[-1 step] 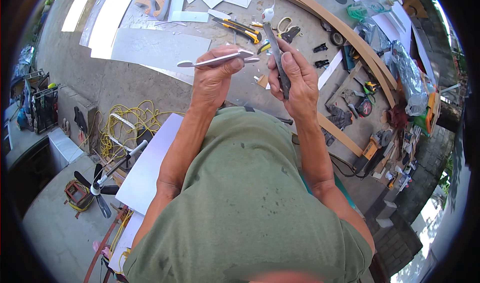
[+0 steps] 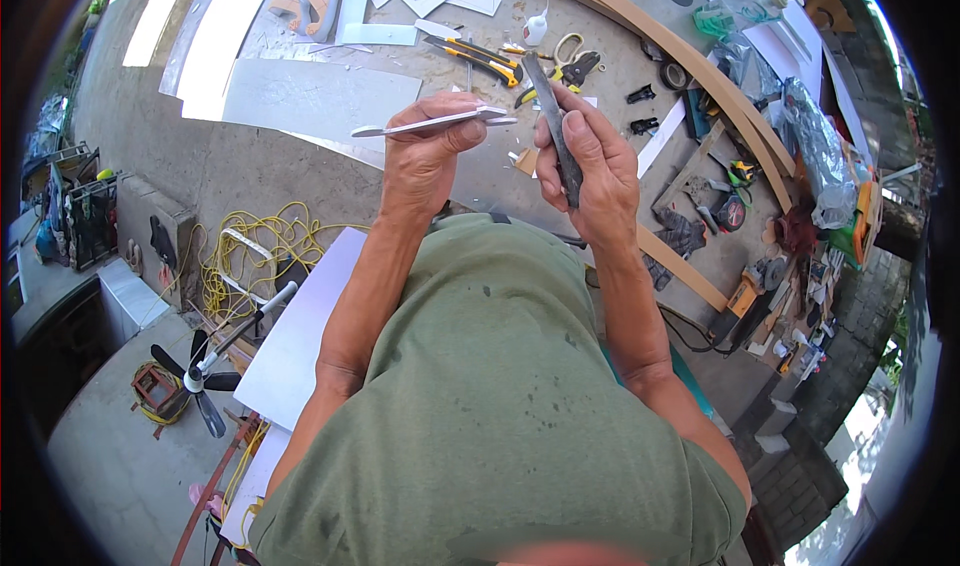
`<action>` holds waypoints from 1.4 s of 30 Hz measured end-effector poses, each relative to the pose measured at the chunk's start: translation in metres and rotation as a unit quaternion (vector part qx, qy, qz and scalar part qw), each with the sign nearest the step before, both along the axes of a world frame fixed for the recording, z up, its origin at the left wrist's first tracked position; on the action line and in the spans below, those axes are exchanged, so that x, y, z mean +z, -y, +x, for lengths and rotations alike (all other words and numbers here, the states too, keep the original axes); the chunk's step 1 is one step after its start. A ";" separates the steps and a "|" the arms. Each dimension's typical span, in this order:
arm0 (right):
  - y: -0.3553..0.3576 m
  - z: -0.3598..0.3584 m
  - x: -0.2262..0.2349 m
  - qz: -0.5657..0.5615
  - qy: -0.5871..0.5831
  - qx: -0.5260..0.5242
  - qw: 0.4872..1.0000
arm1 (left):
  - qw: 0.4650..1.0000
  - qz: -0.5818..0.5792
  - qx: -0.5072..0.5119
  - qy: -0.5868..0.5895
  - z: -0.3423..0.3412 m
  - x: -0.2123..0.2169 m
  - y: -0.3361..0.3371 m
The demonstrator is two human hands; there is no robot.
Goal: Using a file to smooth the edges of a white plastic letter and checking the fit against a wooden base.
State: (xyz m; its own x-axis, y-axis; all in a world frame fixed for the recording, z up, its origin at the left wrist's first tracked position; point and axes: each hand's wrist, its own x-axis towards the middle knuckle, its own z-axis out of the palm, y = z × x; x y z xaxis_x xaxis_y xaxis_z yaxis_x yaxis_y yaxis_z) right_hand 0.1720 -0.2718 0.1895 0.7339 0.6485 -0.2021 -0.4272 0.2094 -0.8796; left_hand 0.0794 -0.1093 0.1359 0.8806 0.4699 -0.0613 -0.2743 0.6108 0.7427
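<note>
fingers [image 2: 466, 138] of my left hand [image 2: 416, 166] pinch tight on a thin flat white piece [image 2: 432, 124], my right hand [image 2: 606, 161] is curled snug round a long dark-grey bar [image 2: 547, 94], both just past my olive-green shirt [image 2: 480, 346]

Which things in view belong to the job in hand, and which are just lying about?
In hand:
thin white piece, left hand
dark flat bar, right hand

Seemingly just lying about:
yellow-and-black utility knives
white bottle
black-bladed fan

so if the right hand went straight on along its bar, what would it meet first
Probably the white bottle, just beyond the dark bar in this view; depth is unclear, so the right hand might pass above it.
</note>
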 end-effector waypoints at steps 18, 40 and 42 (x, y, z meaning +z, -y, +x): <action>-0.009 -0.036 0.003 -0.116 0.103 -0.013 0.988 | 0.903 0.422 0.074 0.015 0.000 0.016 -0.010; -0.003 -0.037 -0.015 -0.041 0.060 -0.041 0.997 | 0.971 0.096 -0.128 -0.178 -0.029 0.036 0.000; 0.001 -0.040 -0.017 -0.055 0.071 -0.033 0.995 | 0.971 0.080 -0.120 -0.192 -0.027 0.037 0.003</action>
